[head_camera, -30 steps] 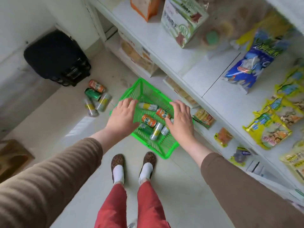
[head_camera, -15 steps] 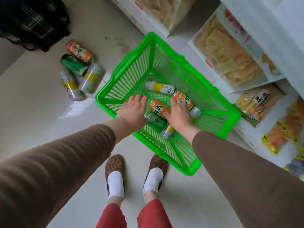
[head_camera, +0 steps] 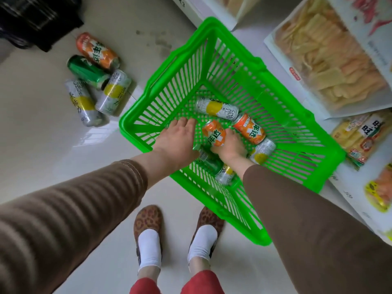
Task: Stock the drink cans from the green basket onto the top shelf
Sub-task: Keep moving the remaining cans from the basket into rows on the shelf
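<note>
- Since half a second back: the view sits closer over the green basket; both hands reach deeper into it. The right hand, then flat over the cans, now wraps an orange can, tilted up off the pile.
- The left hand lies wide, fingers straight, flat on the basket floor at the near-left corner, holding nothing.
- The basket stands on the pale floor, just beside the low shelf. Hard plastic, slatted walls, lattice bottom, thick rim.
- Other cans lie on their sides in it: a white-and-yellow can at the far end, a second orange can just right of the held one, a silver-yellow can beyond the right wrist, a green can under the hands, and one more silver-yellow by the near wall.
- Four loose cans lie on the floor to the left, touching in a cluster: orange, green, two silver-yellow. Glossy metal cylinders.
- Crinkly snack bags fill the low shelf at right.
- Brown ribbed sleeves, red trousers, leopard-print slippers over white socks.
- The top shelf is out of view.
</note>
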The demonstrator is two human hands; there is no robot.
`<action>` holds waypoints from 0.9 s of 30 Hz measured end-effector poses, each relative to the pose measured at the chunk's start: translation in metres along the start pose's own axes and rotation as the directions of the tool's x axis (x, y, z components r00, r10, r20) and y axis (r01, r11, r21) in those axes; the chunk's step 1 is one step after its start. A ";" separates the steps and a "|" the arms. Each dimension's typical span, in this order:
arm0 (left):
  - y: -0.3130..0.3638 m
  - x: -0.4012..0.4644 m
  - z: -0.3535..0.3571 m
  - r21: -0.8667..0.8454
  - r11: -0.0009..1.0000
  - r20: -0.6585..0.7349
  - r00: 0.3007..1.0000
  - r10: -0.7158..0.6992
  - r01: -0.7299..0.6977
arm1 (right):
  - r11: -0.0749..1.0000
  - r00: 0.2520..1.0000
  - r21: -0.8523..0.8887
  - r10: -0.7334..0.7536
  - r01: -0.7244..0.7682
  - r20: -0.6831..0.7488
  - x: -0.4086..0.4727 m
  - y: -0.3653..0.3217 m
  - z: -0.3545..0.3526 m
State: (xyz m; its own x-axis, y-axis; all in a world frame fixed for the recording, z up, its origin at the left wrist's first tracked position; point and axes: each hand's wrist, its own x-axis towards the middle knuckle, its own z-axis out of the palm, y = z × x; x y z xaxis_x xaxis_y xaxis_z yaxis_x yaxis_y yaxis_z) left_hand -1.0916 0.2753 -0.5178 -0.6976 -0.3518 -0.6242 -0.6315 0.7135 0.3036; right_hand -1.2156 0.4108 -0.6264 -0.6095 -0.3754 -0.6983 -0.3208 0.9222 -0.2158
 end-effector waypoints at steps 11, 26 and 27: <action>0.070 -0.137 -0.212 -0.112 0.993 -0.172 0.985 0.020 -0.040 | 0.635 0.998 0.770 -0.024 0.063 -0.062 -0.182 -0.090 -0.250; 0.213 -0.387 -0.516 0.053 0.895 -0.547 0.737 0.397 -0.443 | 0.032 0.875 0.914 -0.304 0.404 -0.376 -0.510 -0.166 -0.557; 0.221 -0.388 -0.527 0.064 0.892 -0.554 0.728 0.404 -0.447 | 0.057 0.862 0.887 -0.273 0.458 -0.428 -0.514 -0.164 -0.572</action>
State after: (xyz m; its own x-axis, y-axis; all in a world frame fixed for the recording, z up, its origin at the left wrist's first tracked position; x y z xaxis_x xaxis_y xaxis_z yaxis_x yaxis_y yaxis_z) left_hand -1.1390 0.2498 0.1709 -0.9506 -0.3031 0.0670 -0.2299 0.8326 0.5039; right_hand -1.2638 0.3995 0.1585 -0.7476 -0.6149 -0.2510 0.3454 -0.0372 -0.9377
